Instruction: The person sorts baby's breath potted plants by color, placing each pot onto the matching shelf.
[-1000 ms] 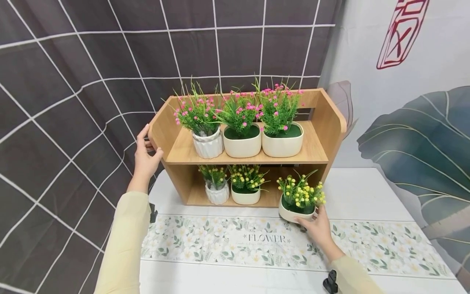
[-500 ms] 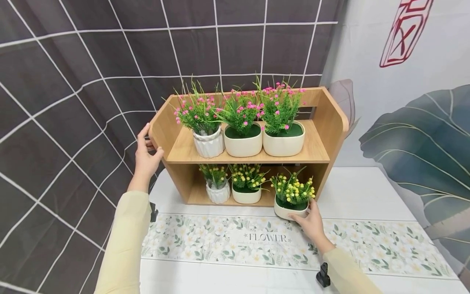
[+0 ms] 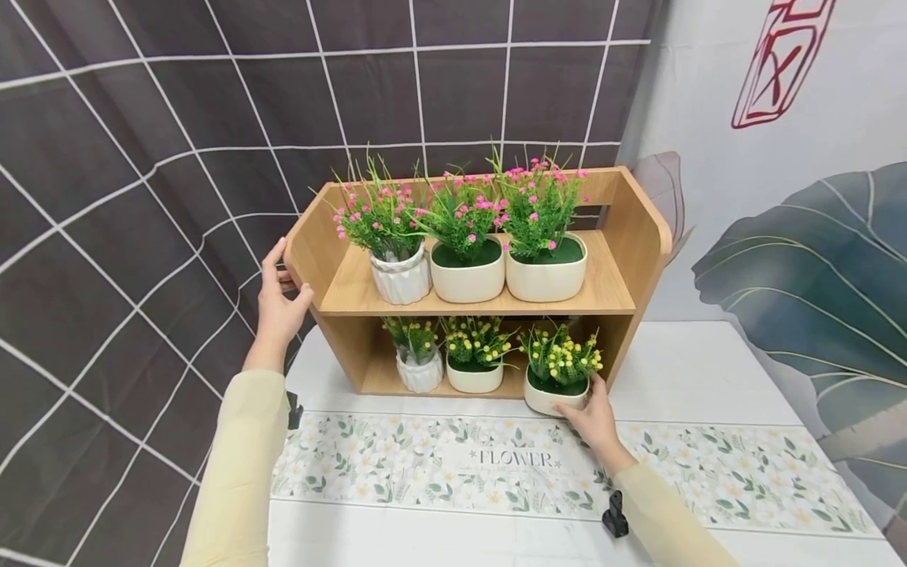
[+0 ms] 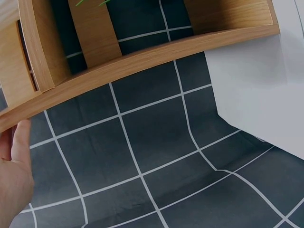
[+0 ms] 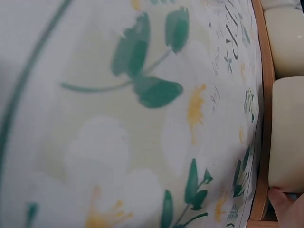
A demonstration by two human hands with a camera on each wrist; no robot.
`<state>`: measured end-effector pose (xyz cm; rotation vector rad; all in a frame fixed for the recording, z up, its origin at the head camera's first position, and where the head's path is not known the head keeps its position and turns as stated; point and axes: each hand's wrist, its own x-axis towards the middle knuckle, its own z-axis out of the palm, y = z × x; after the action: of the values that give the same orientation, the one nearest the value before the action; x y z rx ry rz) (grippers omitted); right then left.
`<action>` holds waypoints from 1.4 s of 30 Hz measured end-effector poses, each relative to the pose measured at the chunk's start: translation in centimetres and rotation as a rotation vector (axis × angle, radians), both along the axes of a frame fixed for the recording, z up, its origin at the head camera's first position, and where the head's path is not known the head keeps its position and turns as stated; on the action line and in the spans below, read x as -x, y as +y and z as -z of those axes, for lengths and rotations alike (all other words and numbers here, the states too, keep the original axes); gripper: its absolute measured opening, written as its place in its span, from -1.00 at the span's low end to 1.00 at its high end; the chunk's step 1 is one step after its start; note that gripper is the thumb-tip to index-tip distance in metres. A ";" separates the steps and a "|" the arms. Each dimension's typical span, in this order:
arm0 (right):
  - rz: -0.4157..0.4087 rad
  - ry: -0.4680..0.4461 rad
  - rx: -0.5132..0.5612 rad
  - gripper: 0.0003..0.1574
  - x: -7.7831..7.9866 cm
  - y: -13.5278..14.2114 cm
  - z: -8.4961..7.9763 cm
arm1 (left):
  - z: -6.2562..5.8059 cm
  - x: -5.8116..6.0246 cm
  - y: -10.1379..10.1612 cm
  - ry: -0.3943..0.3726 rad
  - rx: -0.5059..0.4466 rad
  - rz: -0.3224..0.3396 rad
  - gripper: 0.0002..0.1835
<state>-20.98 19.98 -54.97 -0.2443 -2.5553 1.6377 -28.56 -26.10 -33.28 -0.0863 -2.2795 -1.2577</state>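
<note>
A two-tier wooden shelf (image 3: 478,309) stands on the table. My left hand (image 3: 279,315) grips the front edge of its left side panel; in the left wrist view the fingers (image 4: 20,147) meet the wood from outside. With my right hand (image 3: 595,419) I hold a cream oval pot (image 3: 554,400) of yellow flowers by its right front side, at the right of the lower tier. In the right wrist view the thumb (image 5: 282,204) touches this cream pot (image 5: 288,135), just behind the shelf's front edge. My other right-hand fingers are mostly hidden.
Left on the lower tier are a white ribbed pot (image 3: 420,376) and a cream pot (image 3: 475,382), both with yellow flowers. Above stand a white ribbed pot (image 3: 401,282) and two cream pots (image 3: 468,283) with pink flowers. A floral runner (image 3: 397,465) crosses the table in front.
My right hand has moved left and inward with the pot of yellow flowers, from in front of the lower tier to its right part. My left hand has kept its grip on the shelf.
</note>
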 end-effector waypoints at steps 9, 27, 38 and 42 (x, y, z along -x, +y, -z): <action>-0.060 -0.037 0.006 0.25 1.2 0.1 0.0 | 0.0 -0.1 0.0 0.001 -0.002 -0.004 -0.15; 0.059 0.035 0.139 0.16 2.1 -1.4 0.2 | 0.1 0.0 0.0 -0.013 -0.002 -0.005 -0.14; 0.072 0.044 0.117 0.03 2.5 -1.9 0.2 | 0.1 0.0 0.0 -0.003 0.000 -0.001 -0.14; 0.078 0.049 0.093 0.02 2.7 -2.1 0.2 | 0.1 0.0 0.0 -0.006 -0.001 -0.004 -0.15</action>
<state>-23.71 17.91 -55.17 -0.3036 -2.4052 1.7141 -28.56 -26.10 -33.34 -0.0781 -2.2827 -1.2593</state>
